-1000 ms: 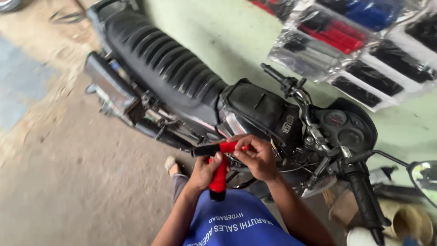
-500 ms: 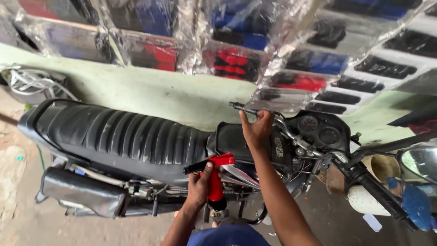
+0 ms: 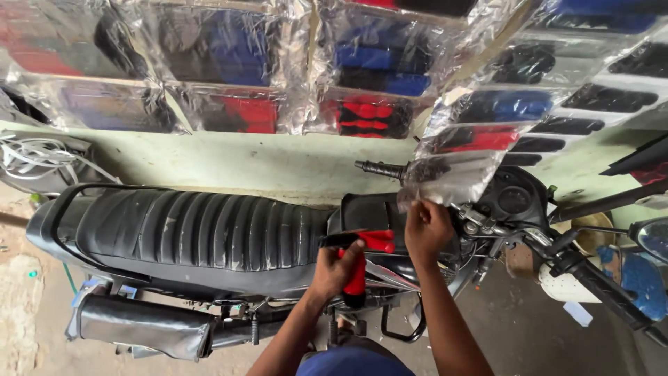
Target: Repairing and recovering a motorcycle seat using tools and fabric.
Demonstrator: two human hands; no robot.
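A black motorcycle (image 3: 209, 244) stands side-on against a pale green wall. My left hand (image 3: 337, 268) grips a red and black tool (image 3: 362, 261) with a red handle, held over the fuel tank (image 3: 369, 212). My right hand (image 3: 428, 226) pinches the lower edge of a clear plastic packet (image 3: 452, 177) that hangs from the wall above the handlebar. The far handlebar grip (image 3: 379, 168) sticks out to the left of that packet.
Rows of plastic-wrapped seat covers (image 3: 369, 111) in red, blue and black hang along the wall. A round mirror (image 3: 650, 237) and near handlebar (image 3: 598, 285) jut out at right. White cables (image 3: 42, 157) lie at left. The exhaust (image 3: 146, 327) sits low near the concrete floor.
The view has risen from the floor and bike to the wall. My right hand left the tool, reached past the handlebar and now holds a hanging packet. My left hand keeps the tool.
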